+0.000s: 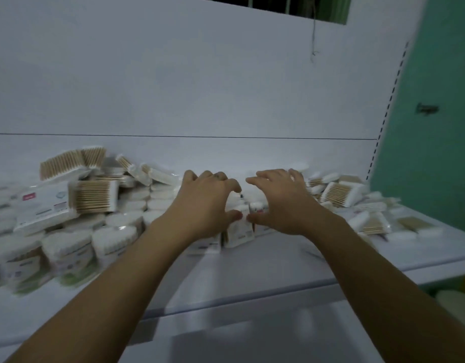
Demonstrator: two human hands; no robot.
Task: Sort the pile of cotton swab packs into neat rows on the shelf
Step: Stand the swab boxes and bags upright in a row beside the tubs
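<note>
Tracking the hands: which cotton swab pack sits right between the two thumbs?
The upright white pack at the middle of the shelf; the other packs sit behind or beside the hands.

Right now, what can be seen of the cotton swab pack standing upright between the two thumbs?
The upright pack is a flat packet in white plastic film with blurred, unreadable print on its front. It stands on end on the white shelf, face towards the camera, slightly tilted. A tan strip at its left edge looks like wooden sticks. The left hand curls over it, thumb against its upper left; the right hand touches its upper right with its thumb. Other packs crowd beside it.
</note>
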